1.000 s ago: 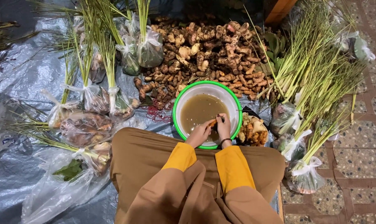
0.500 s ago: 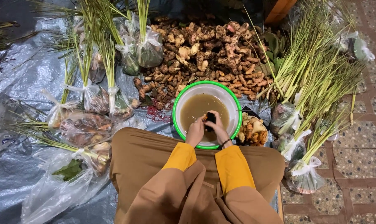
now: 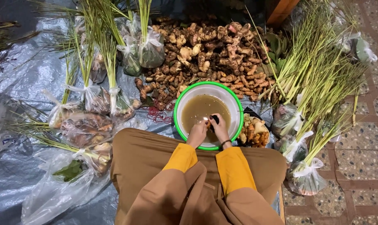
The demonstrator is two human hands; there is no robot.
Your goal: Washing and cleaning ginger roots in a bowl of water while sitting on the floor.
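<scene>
A white basin with a green rim (image 3: pixel 235 104) holds muddy brown water and sits just beyond my knees. Both my hands are over its near side. My left hand (image 3: pixel 197 133) grips a small pale piece of root at the water's edge. My right hand (image 3: pixel 219 128) holds a small dark brush or scrubber against that root. A large heap of brown ginger-like roots (image 3: pixel 205 58) lies right behind the basin.
Cleaned pale root pieces (image 3: pixel 253 131) sit to the right of the basin. Long green stalks in tied plastic bags (image 3: pixel 318 96) stand at right, more bagged bundles (image 3: pixel 93 100) at left on a grey tarp (image 3: pixel 26 75). Red rubber bands (image 3: pixel 157 113) lie near the basin. Tiled floor at right.
My hands have shifted slightly within the basin; the dark brush in my right hand came into view and now rubs against the root held in my left hand.
</scene>
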